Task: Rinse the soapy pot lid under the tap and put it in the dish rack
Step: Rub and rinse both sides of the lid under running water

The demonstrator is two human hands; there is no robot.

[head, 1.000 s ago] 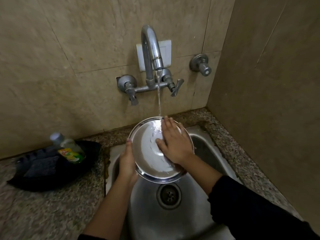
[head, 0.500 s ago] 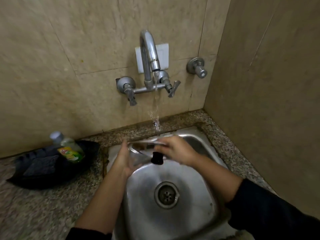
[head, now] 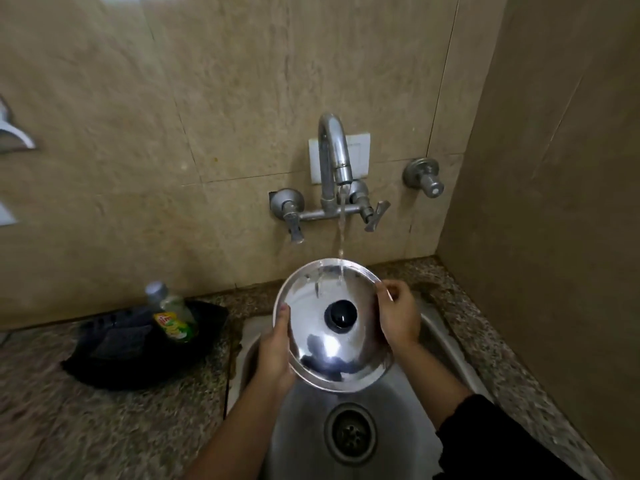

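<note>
A round steel pot lid [head: 311, 344] with a black knob [head: 341, 315] is tilted toward me over the sink, knob side facing up. My left hand [head: 277, 351] grips its left rim and my right hand [head: 398, 318] grips its right rim. The tap [head: 334, 157] on the wall runs, and its stream [head: 341, 230] lands on the lid's far edge. No dish rack is in view.
The steel sink [head: 446, 344] with a drain [head: 349, 433] lies below the lid. A black tray [head: 114, 355] holding a dish soap bottle [head: 171, 315] sits on the granite counter [head: 104, 427] at left. Tiled walls close in behind and to the right.
The lid was flipped from its underside, which my right hand rubbed, through edge-on, to knob side up. My right hand now holds the right rim. The camera tilted up.
</note>
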